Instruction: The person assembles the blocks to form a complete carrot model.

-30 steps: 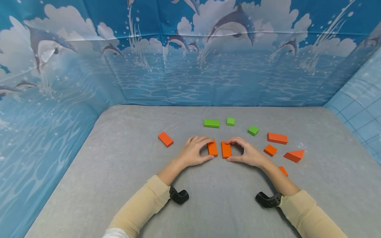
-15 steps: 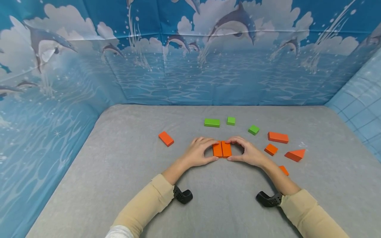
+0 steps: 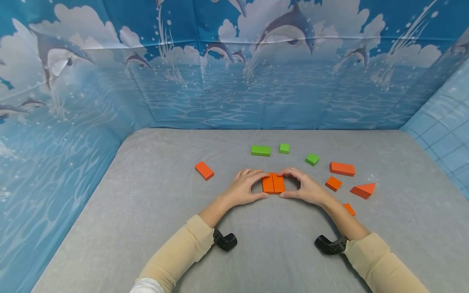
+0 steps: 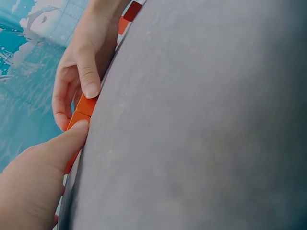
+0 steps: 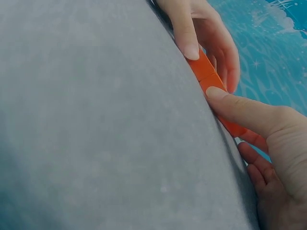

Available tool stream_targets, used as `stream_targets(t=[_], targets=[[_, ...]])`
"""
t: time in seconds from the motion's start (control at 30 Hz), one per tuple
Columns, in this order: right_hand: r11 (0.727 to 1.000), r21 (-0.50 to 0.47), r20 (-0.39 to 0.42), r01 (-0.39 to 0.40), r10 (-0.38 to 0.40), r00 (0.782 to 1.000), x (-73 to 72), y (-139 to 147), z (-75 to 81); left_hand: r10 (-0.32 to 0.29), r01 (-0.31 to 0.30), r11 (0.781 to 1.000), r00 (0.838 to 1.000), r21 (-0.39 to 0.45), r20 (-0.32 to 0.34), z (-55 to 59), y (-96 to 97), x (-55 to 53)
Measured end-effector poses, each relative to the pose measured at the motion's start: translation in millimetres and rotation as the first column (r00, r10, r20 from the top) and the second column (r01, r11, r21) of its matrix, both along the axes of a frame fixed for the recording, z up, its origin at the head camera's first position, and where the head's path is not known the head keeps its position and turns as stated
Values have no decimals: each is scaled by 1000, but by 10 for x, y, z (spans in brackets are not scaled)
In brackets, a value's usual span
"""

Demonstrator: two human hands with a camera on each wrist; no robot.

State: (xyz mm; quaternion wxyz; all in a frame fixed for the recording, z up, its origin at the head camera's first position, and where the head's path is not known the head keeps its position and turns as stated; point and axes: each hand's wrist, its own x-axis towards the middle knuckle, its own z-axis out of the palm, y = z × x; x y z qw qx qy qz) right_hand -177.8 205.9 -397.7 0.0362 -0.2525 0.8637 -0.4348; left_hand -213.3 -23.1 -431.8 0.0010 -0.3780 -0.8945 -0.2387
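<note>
Two orange rectangular blocks lie flat side by side on the grey cloth, their long sides touching. My left hand [image 3: 242,189] pinches the left orange block [image 3: 268,184] between thumb at the near end and fingers at the far end. In the same way my right hand [image 3: 305,189] grips the right orange block [image 3: 279,184] by its two ends. Both wrist views show the thumbs on the near ends, with a thin seam between the left block [image 5: 205,66] and its neighbour.
Behind the hands lie a long green block [image 3: 261,151] and two small green blocks [image 3: 284,148]. A lone orange block [image 3: 204,171] sits to the left. Several orange pieces, among them a triangular block [image 3: 363,190], are scattered at the right. A dolphin-print curtain [image 3: 234,93] rises behind.
My left hand has slid its orange block to the right, shutting the gap to the other block. The right hand has stayed in place. Over the last half second hardly anything has moved.
</note>
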Motion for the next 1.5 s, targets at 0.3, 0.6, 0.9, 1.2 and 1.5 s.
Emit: stream_targets(t=[0.3,0.6,0.9,1.2,1.5], targets=[[1000,-10,-4,7,-8,1000,-4,17,-26,221,-209,959,974,189,-45,142,-257,-39],[1000,-16,-16,-5,5,1000,-12,35,-36,512,-488,842,857,229,-55,187,-822,-67],[1000,-24,-15,-9,9,1000,-11,10,-11,575,-557,800,818,222,-21,86,-1166,-17],[1000,-22,-2,-8,8,1000,-10,5,-7,600,-584,787,800,200,-22,-22,-1256,24],[999,-33,-3,-11,11,1000,-10,1,-6,604,-583,786,795,206,-56,-36,-1238,16]])
